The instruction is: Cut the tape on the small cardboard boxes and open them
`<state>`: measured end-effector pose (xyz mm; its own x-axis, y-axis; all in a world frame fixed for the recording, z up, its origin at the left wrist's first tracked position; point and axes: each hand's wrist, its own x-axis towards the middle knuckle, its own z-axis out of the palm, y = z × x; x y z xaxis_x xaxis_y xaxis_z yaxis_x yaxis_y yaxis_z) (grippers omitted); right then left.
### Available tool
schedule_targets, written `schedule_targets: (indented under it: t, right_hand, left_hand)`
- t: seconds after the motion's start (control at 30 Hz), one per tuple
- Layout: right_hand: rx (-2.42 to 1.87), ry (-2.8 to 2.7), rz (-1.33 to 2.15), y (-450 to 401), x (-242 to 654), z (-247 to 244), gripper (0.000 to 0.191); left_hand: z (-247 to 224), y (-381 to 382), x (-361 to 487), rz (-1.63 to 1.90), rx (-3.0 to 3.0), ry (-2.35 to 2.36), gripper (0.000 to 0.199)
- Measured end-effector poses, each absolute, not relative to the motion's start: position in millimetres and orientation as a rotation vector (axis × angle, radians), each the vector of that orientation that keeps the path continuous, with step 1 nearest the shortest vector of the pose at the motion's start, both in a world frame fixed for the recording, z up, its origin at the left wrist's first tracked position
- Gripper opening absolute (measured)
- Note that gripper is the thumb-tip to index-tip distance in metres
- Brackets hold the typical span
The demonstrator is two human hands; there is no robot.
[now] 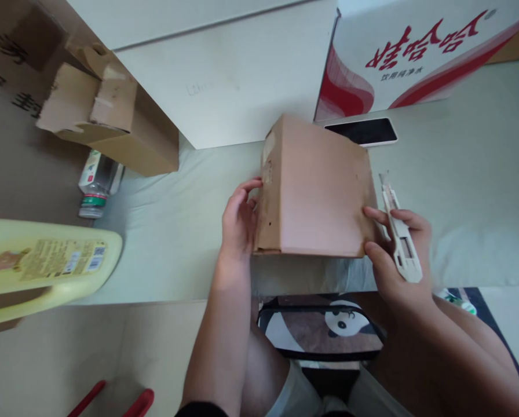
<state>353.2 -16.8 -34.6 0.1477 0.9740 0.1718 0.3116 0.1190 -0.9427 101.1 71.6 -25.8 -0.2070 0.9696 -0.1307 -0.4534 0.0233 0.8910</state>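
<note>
A closed brown cardboard box (322,191) stands tilted near the front edge of the pale green cloth surface. My left hand (241,217) is pressed against its left side, with the fingertips partly hidden behind that side. At the box's right side, my right hand (401,249) touches the edge with thumb and a finger. The same hand also holds a white utility knife (402,237), which lies across the fingers and palm with its tip pointing away from me.
Behind the box are a large white box (237,75), a black phone (364,131) and a red-and-white carton (398,58). At left lie an opened cardboard box (124,127), a plastic bottle (95,185) and a yellow jug (55,260). A panda-print item (320,327) is below the edge.
</note>
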Motion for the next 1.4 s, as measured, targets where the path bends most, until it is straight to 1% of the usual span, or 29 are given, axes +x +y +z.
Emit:
schedule_targets:
  t: [0.1, 0.17, 0.37, 0.5, 0.83, 1.03, 1.23, 1.4]
  right_hand:
    - [-1.411, -1.46, 0.844, -15.1, 352.6, -35.6, 0.05]
    - [-1.409, -1.534, 0.843, -14.5, 351.6, -34.6, 0.049]
    - [-1.594, -1.721, 0.726, -12.2, 351.9, -28.0, 0.044]
    - [-1.618, -1.73, 0.678, -10.1, 355.5, -30.0, 0.041]
    - [-1.495, -1.545, 0.93, -14.3, 355.4, -37.0, 0.047]
    - [-1.507, -1.514, 0.936, -14.8, 349.9, -33.7, 0.045]
    - [-1.489, -1.572, 0.891, -14.7, 346.2, -31.2, 0.049]
    - [-1.502, -1.595, 0.869, -14.6, 345.1, -30.9, 0.049]
  left_hand:
    - [-27.7, 71.4, 96.7, 1.61, 0.83, 0.986, 0.027]
    - [-30.3, 70.7, 93.7, 1.621, 0.892, 0.984, 0.029]
    - [-34.6, 71.0, 88.4, 1.564, 1.162, 1.066, 0.035]
    - [-31.5, 69.5, 90.5, 1.505, 1.276, 1.028, 0.036]
    - [-33.8, 62.1, 101.7, 1.474, 1.345, 0.973, 0.037]
    - [-33.4, 61.3, 92.4, 1.473, 1.355, 1.026, 0.035]
    - [-35.5, 60.0, 83.6, 1.441, 1.362, 1.041, 0.037]
    - [-37.0, 60.8, 83.0, 1.446, 1.346, 1.045, 0.036]
